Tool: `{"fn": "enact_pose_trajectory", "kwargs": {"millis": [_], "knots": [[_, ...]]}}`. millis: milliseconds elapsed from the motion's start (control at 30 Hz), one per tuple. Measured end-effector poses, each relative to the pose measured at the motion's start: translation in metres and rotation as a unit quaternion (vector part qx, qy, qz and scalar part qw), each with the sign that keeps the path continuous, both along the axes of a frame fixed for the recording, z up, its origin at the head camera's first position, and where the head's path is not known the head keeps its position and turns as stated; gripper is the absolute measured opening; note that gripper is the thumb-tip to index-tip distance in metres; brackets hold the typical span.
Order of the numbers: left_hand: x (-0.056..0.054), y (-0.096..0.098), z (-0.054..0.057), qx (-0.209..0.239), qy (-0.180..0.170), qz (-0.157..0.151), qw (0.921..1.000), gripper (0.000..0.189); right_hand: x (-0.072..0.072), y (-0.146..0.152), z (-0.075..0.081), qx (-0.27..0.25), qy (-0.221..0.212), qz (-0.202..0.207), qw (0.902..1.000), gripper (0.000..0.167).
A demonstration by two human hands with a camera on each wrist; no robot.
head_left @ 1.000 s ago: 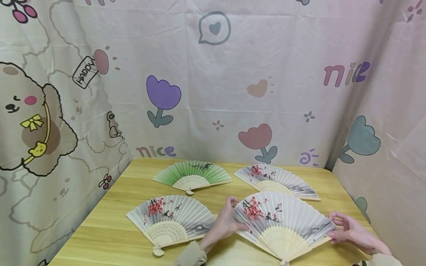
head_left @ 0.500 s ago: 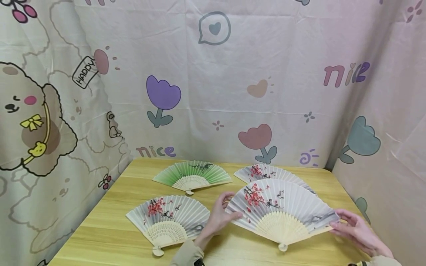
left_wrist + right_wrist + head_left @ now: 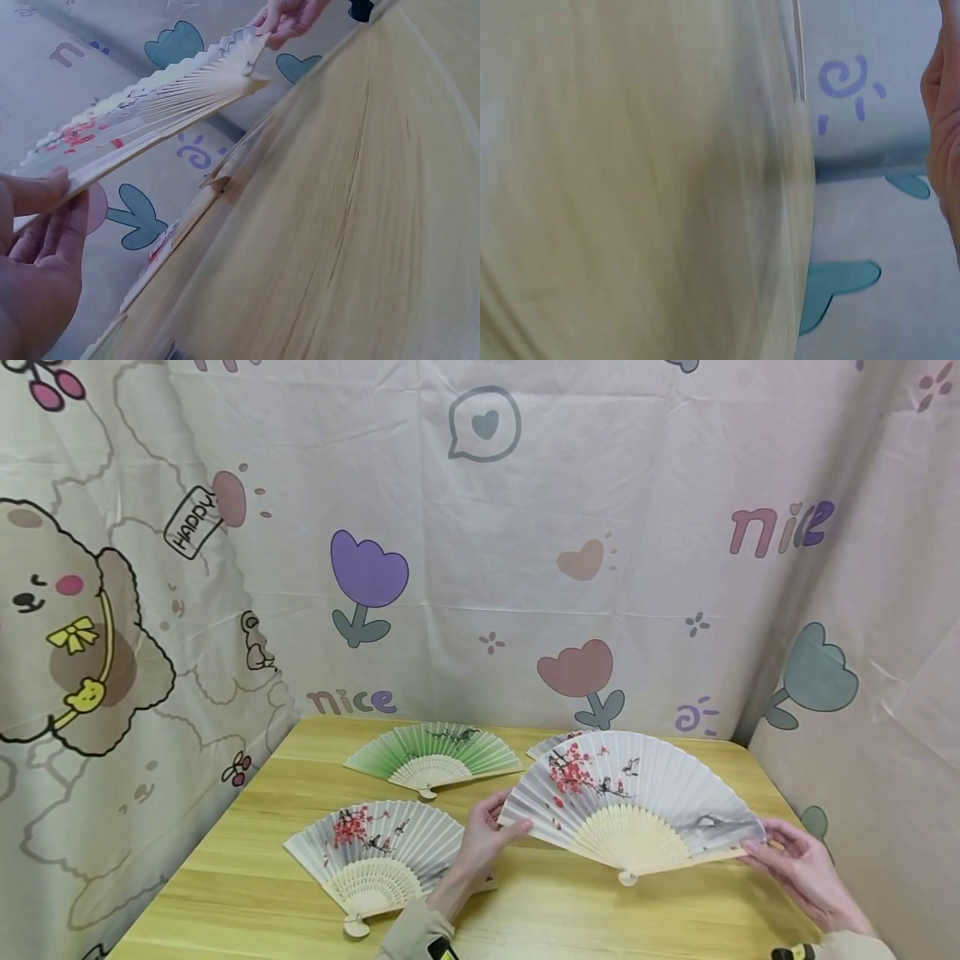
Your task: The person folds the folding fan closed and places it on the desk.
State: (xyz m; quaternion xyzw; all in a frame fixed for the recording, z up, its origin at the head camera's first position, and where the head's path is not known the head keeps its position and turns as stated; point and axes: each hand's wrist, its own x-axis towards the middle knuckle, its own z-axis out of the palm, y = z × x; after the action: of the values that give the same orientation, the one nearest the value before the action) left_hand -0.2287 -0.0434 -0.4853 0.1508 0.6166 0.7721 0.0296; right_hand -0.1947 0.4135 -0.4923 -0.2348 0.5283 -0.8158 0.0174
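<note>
An open folding fan (image 3: 637, 802) with red blossoms on white and grey pleats is held up above the table, its pivot end toward me. My left hand (image 3: 483, 839) pinches its left edge between thumb and fingers. On the right edge, my right hand (image 3: 802, 868) grips the end of the outer rib. In the left wrist view, the raised fan (image 3: 150, 112) hangs clear of the tabletop, my left hand (image 3: 37, 262) on its near corner. Only the side of my right hand (image 3: 945, 127) shows in the right wrist view.
A matching blossom fan (image 3: 382, 860) lies spread at front left, partly behind my left forearm. Farther back lies a green fan (image 3: 435, 756). Another blossom fan (image 3: 551, 746) at the back right is mostly covered by the raised one. Printed cloth (image 3: 480, 527) walls in the wooden table (image 3: 247, 827).
Both hands have lifted the fan up and away from me, slightly leftward, so it now hides most of the back right fan. The other fans have stayed put.
</note>
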Motion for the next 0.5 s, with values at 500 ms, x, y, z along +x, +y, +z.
{"fn": "enact_pose_trajectory", "kwargs": {"millis": [500], "knots": [[0.003, 0.006, -0.001, 0.233, -0.046, -0.015, 0.9712, 0.033, -0.008, -0.035, 0.003, -0.145, -0.084, -0.074, 0.9830, 0.040]]}}
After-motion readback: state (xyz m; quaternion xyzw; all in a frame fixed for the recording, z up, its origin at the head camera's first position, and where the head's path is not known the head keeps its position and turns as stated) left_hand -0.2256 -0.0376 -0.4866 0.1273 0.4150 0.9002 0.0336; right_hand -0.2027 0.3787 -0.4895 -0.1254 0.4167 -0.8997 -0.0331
